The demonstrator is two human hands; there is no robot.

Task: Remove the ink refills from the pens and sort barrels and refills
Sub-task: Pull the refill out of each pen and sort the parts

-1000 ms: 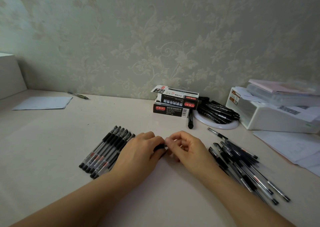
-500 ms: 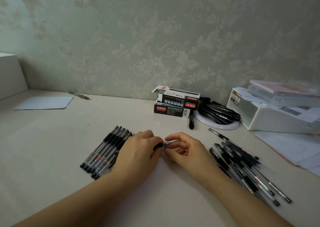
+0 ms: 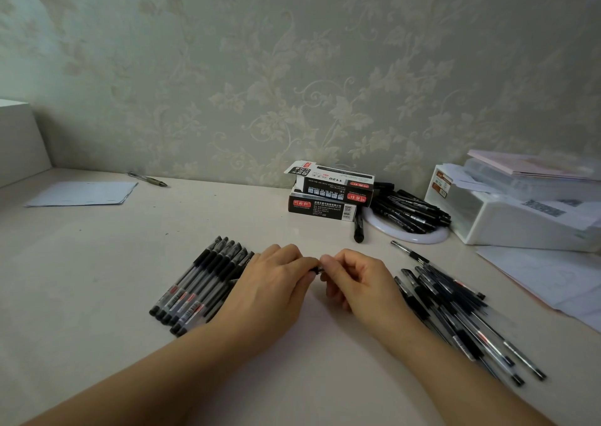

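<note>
Both hands meet mid-counter (image 3: pixel 97 263), left hand (image 3: pixel 273 282) and right hand (image 3: pixel 354 279) pinching opposite ends of one pen (image 3: pixel 318 269), its long axis crosswise between the clamped fingers.

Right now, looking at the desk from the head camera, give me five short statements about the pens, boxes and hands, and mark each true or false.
1. Both hands hold one pen between them at the middle of the desk. True: the left hand and right hand meet on the pen.
2. The neat row of pens lies to the person's right. False: it lies to the left; the loose pile of pens is on the right.
3. Two pen boxes are stacked near the wall. True.
4. The sheet of paper at far left has a pen lying on it. False: the lone pen lies beside it, on the desk.
5. The white round dish holds dark pens. True.
</note>
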